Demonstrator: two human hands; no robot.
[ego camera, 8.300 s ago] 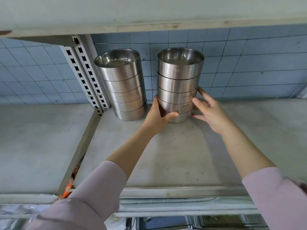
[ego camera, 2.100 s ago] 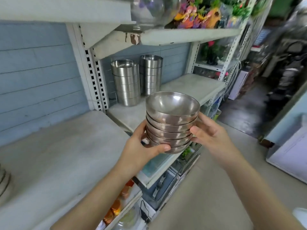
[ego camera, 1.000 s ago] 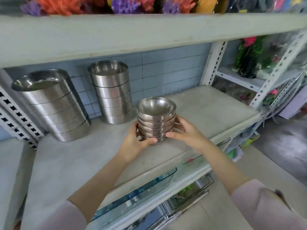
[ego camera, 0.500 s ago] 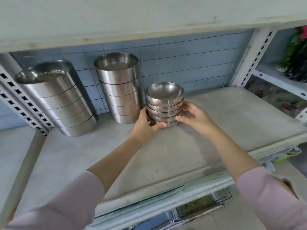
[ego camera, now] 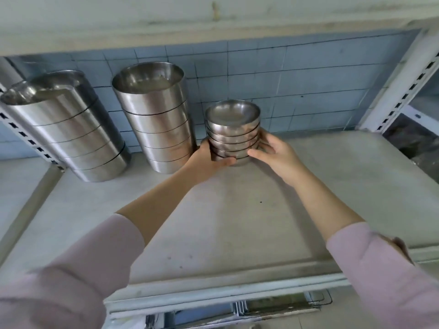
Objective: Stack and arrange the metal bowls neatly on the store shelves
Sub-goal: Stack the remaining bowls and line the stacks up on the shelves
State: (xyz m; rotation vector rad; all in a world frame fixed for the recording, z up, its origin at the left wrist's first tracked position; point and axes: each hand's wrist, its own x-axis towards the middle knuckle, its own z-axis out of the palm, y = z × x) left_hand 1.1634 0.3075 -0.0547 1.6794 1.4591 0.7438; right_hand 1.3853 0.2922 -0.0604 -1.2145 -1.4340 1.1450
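Step in hand: setting small stack (ego camera: 232, 131) of nested bowls down at back of shelf (ego camera: 237, 222), as third in a row with two taller stacks.

Gripped low from both sides. Left hand (ego camera: 209, 160) closed on it, thumb wrapped across front of the lowest bowls. Right hand (ego camera: 275, 150) closed on it too, thumb on front right, fingers curled round far side.

Upright, about six bowls, rims fairly even. Base at shelf level, probably down or nearly so. Cannot tell for sure, contact line behind left thumb. Just right of middle stack (ego camera: 156, 129), narrow gap, left hand in that gap. Near tiled wall (ego camera: 297, 74), touching or not unclear. Well apart from left stack (ego camera: 69, 134), over by slotted post (ego camera: 31, 140). Apparent lean on both tall stacks, likely lens and not real tilt.

Next, as a judgement:
- Settle base flat.
- Check line with the other two stacks.
- Let go.

Calls for drawing left hand out of the narrow gap without knocking middle stack. Better to release slowly, to avoid shifting top bowls. Possibly a small nudge toward wall to match the row.

Risks: smooth steel on smooth shelf, so easy to slide too far. Chance of tipping if pushed high, so push low, at the base. Partway through task by the look of it.
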